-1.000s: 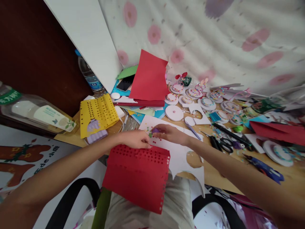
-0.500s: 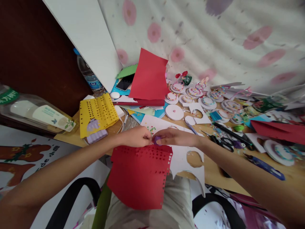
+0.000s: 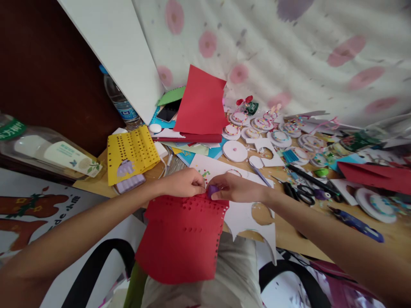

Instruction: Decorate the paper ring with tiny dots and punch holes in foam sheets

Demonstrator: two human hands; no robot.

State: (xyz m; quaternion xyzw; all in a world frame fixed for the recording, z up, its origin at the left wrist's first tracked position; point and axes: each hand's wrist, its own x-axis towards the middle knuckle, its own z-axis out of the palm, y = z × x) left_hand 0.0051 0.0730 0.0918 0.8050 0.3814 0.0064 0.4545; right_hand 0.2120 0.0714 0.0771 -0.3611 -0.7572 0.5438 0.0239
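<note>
A red sheet of paper [image 3: 181, 239] with rows of punched holes hangs from the table edge over my lap. My left hand [image 3: 183, 183] pinches its top edge, fingers closed. My right hand [image 3: 233, 188] is closed on a small purple punch [image 3: 212, 191] pressed onto the same edge, right beside the left fingers. Under both hands lies a white sheet [image 3: 247, 209] with round cut-outs and bits of coloured confetti.
A yellow punched sheet [image 3: 131, 150] and a lilac punch [image 3: 130, 184] lie to the left, near a water bottle [image 3: 119, 100]. Red paper [image 3: 201, 102], a phone [image 3: 167, 113], white decorated discs [image 3: 257, 128], black scissors [image 3: 298, 192] and a blue cutter [image 3: 355, 222] crowd the wooden table [image 3: 289, 233].
The right hand with the purple punch came down from the white sheet onto the red sheet's top edge. The red sheet shifted and now hangs lower over my lap.
</note>
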